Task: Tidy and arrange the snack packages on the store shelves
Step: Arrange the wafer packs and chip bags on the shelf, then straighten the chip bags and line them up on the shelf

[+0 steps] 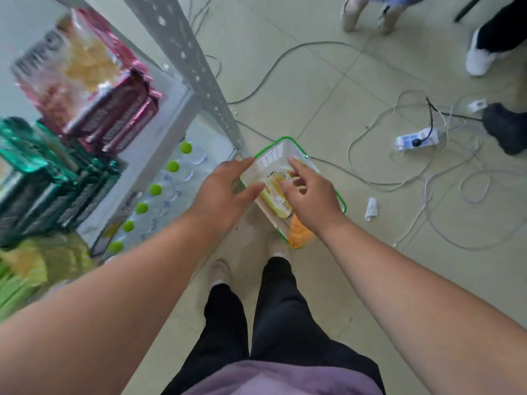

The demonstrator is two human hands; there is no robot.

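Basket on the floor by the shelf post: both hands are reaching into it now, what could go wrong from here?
1. The yellow snack package lies between the left hand and right hand, neither clearly gripping; a hurried lift may drop it.
2. The basket sits close to the person's shoes, so a step forward could kick it.
3. Loose cables and a power strip on the floor are a trip risk.
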